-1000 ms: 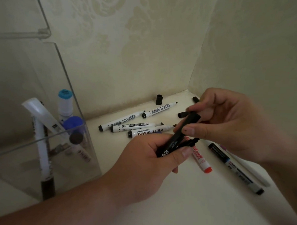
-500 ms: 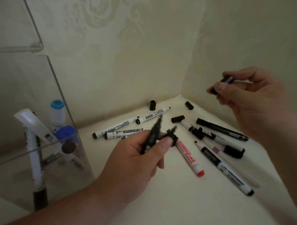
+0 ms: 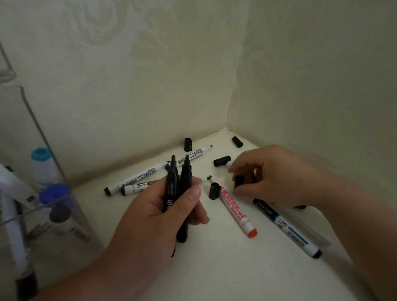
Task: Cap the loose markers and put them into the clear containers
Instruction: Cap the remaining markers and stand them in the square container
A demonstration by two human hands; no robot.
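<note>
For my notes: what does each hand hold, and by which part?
Left hand grips two black markers at mid-barrel; right hand pinches a black cap by its sides.

the red-capped marker reads "board marker"; print on the others is unreadable.

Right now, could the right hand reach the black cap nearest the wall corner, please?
Probably yes: the corner cap lies uncovered just beyond the right hand, though that hand is pinching a second cap.
</note>
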